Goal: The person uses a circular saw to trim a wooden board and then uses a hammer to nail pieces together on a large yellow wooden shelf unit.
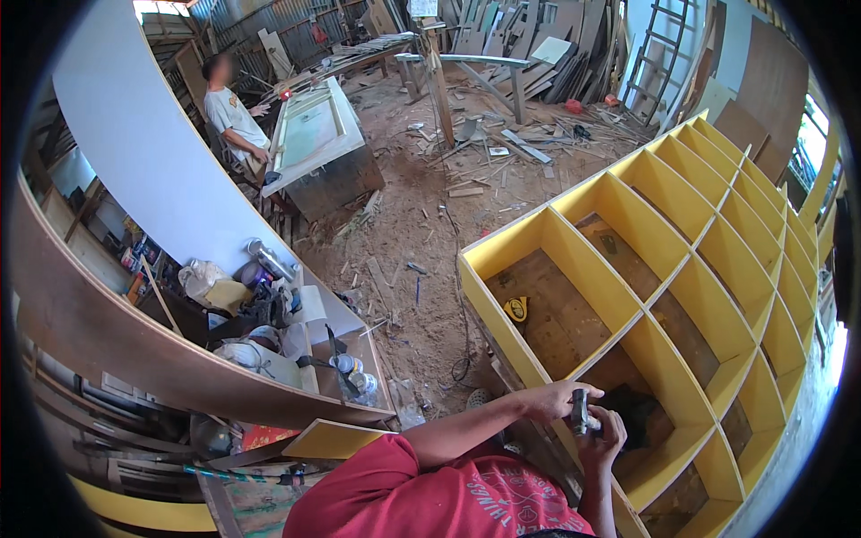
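A hammer (581, 414) with a metal head is held in my right hand (606, 438), whose fingers are wrapped round it. My left hand (554, 401) is right beside the hammer head, its fingers bent together over the edge of a yellow frame. Whatever those fingers pinch is too small or hidden to make out. Both hands are at the near left side of a large yellow shelf unit (619, 193), which lies flat and is divided into several open compartments. Inside its near left compartment rests a yellow tape measure (516, 309).
Left of me, a curved panel (179, 323) borders a clutter of jars, bags and cans. Another person (235, 117) stands at a workbench (332, 170) at the back left. Wood scraps (529, 143) and a cable (462, 350) lie on the dirt floor. A ladder (655, 58) leans at the back right.
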The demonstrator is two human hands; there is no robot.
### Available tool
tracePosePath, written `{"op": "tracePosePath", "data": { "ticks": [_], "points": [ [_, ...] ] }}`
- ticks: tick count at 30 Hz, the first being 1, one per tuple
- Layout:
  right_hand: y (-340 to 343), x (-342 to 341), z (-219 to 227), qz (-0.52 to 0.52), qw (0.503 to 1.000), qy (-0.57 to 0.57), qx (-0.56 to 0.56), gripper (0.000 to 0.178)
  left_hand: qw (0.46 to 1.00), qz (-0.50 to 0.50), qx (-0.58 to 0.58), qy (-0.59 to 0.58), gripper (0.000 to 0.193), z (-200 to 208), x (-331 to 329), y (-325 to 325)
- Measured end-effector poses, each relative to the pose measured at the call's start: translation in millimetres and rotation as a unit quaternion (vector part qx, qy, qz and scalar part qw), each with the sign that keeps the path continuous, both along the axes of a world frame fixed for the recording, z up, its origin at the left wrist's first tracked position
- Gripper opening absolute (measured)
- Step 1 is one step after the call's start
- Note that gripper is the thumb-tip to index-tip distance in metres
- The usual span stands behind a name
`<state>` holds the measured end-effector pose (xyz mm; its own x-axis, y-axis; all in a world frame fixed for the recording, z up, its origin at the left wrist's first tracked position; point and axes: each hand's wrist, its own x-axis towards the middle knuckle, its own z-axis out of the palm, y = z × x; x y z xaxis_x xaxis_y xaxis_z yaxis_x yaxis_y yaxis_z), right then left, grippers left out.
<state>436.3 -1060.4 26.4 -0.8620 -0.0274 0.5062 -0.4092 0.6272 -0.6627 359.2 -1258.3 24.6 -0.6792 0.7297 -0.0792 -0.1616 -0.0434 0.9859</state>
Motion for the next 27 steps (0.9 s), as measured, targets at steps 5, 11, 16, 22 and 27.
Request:
{"op": "tracePosePath", "data": {
  "ticks": [5,11,16,22,27],
  "points": [
    [-3.0,1.5,-0.7,-0.012,0.999,-0.018,-0.026,0.024,0.998,-0.045,-0.048,-0.009,0.07,31.3,-5.7,-4.0],
    [-0.4,4.9,-2.9,-0.062,0.997,-0.035,-0.018,0.02,0.994,-0.023,-0.041,0.096,0.025,-1.5,-12.9,6.2],
    [-3.2,6.8,-1.4,-0.113,0.993,-0.009,-0.035,0.017,0.994,0.097,0.03,-0.044,0.014,-16.0,-4.2,13.1],
    [-3.5,12.9,-1.7,-0.147,0.986,0.019,-0.072,0.015,0.965,0.122,0.074,-0.218,0.017,-20.1,2.9,40.8],
    [-1.7,6.3,-11.6,-0.114,0.991,0.053,-0.041,0.018,0.963,0.115,0.122,-0.212,0.01,-26.0,14.4,61.7]
  ]
}}
